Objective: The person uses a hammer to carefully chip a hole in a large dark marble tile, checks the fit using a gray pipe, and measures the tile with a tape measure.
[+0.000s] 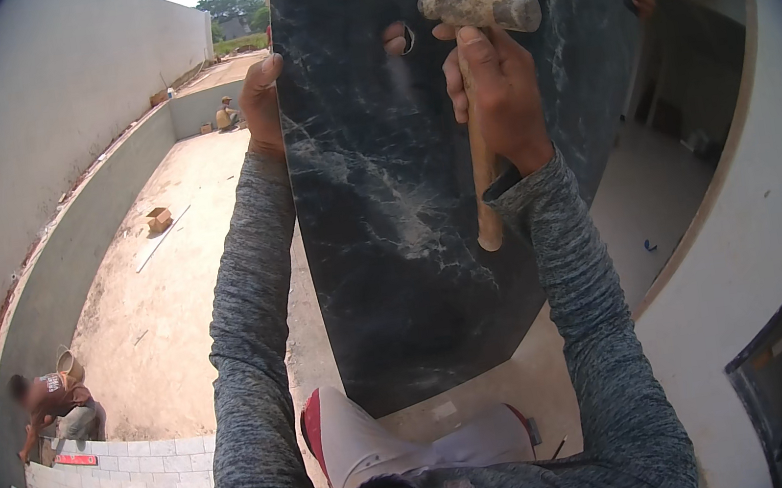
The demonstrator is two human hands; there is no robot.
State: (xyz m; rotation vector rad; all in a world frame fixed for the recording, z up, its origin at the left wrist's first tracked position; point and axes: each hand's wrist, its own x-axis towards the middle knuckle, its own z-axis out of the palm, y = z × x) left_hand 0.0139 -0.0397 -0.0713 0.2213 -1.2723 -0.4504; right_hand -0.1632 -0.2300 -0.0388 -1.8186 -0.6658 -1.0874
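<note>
— Now, head view: where's the hammer [480, 148]?

— Right hand [505, 96] has it, the nearer hand by far, fingers clamped round the handle just under the head. It stands nearly upright before the slab [391, 244], head across the top, butt poking out below the fist.

— Touching the slab?

— Can't tell from this angle; it overlaps the dark face.

— And the left hand [262, 103]?

— Well apart from the hammer, leftward, up at the slab's left edge. Some fingers are hidden, so I can't tell how they close.

— What's the surface like?

— Black, glossy, pale-veined, running up out of view.

— And around them?

— Leftward, sunlit floor [161, 294], a low wall [89, 234], a worker [64, 401] crouched beside white tiles [154, 468]; rightward, a pale wall [749, 226].
</note>
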